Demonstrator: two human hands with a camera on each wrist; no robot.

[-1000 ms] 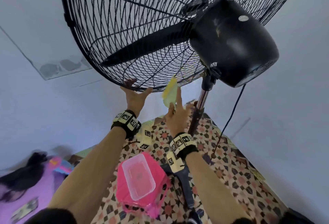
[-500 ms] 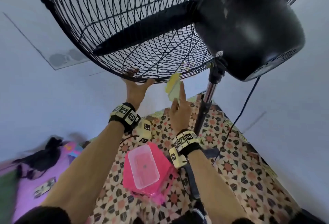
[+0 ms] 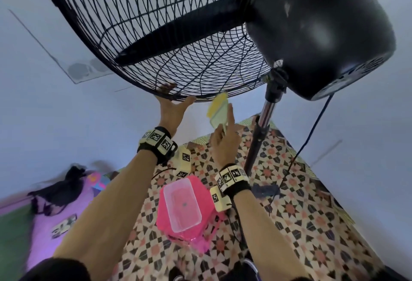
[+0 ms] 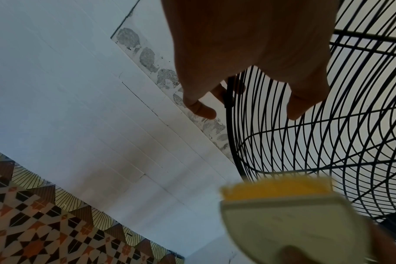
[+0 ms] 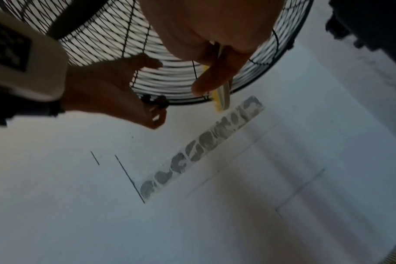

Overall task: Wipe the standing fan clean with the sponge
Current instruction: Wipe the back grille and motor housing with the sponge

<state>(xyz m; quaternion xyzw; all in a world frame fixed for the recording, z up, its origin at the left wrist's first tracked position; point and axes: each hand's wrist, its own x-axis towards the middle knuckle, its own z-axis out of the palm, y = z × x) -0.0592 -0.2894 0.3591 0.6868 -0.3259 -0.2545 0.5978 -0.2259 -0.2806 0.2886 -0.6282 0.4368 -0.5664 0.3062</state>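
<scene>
Step in hand: wiping the bottom rim of the black wire-cage standing fan (image 3: 169, 41), one fan, tilted overhead. Left hand (image 3: 172, 111) is bracing that rim, fingers hooked round the wire, thumb spread. Right hand (image 3: 225, 144) is pinching one flat yellow-and-pale-green sponge (image 3: 218, 111), its top edge touching the rim just right of the left hand. Judging next move: dragging the sponge along the rim wire while the left hand is steadying the cage. One pink plastic tub (image 3: 185, 207) is sitting below both wrists, clear lid on top.
</scene>
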